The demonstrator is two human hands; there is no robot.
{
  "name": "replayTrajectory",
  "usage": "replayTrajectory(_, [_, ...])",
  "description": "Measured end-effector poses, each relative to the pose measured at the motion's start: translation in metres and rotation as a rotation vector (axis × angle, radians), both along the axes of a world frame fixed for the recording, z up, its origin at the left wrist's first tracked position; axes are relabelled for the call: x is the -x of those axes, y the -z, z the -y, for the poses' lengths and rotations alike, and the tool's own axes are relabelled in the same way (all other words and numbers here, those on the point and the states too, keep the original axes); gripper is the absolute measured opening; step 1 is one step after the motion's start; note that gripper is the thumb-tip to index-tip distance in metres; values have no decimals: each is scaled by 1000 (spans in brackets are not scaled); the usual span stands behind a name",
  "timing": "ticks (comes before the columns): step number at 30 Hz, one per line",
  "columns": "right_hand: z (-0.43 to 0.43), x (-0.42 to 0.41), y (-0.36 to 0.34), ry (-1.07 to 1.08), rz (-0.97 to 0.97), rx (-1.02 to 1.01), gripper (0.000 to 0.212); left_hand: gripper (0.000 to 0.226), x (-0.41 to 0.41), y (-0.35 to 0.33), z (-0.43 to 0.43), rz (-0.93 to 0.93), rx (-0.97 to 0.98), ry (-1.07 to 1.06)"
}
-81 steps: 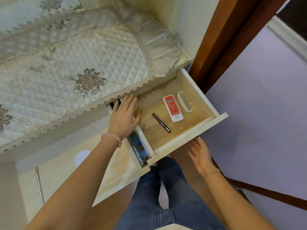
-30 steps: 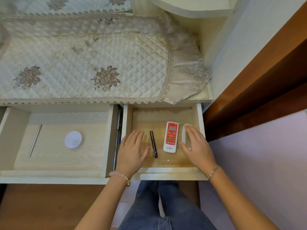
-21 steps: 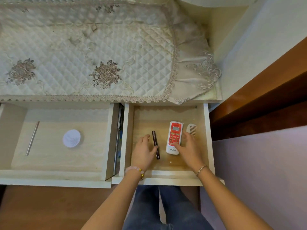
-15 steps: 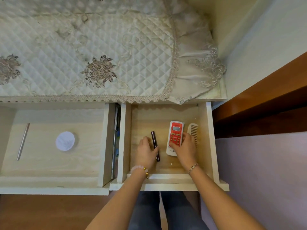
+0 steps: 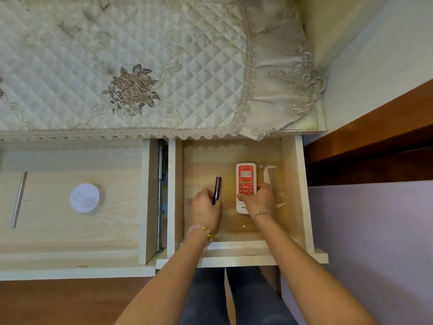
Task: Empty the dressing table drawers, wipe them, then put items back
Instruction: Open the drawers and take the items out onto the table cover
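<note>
- The dark pencil [image 5: 217,189] lies mid-floor in the right drawer [image 5: 301,195], its long axis front-to-back; the left hand [image 5: 206,211] pinches its near end, likely to lift it out.
- The right hand [image 5: 259,200] grasps the red remote [image 5: 245,178], display toward the back wall, beside the comb [image 5: 273,181] along the right wall.

Lower end of dark pen [image 5: 218,186] hidden under left hand [image 5: 206,208]. Right hand [image 5: 259,199] covers lower buttons of remote [image 5: 245,177], masks comb [image 5: 273,181] edge. Remote lettering too small to read. Left drawer [image 5: 58,238] cut by left frame edge.
</note>
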State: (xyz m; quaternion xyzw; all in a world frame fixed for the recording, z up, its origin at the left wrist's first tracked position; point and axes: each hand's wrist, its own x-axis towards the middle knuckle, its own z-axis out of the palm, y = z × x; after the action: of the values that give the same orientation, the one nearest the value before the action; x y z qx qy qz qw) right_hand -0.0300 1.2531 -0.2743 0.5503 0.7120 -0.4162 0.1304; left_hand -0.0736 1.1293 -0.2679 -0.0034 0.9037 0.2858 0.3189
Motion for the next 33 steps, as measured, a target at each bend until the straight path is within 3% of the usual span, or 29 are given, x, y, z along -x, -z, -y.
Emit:
replayTrajectory(4, [1,-4,-4,36,-43,137,40,11,5,-11,9,-17,-82,-24])
replayTrajectory(12, [1,-11,-62,191,-324,382,35,20,14,-55,28,-63,-257,-127])
replayTrajectory(23, [-15,22,-132,188,-613,387,19,16,80,-118,23,-285,-433,-198])
replayTrajectory(33, [-57,142,-156,69,-634,322,32,22,177,-126,-31,-257,-416,-172])
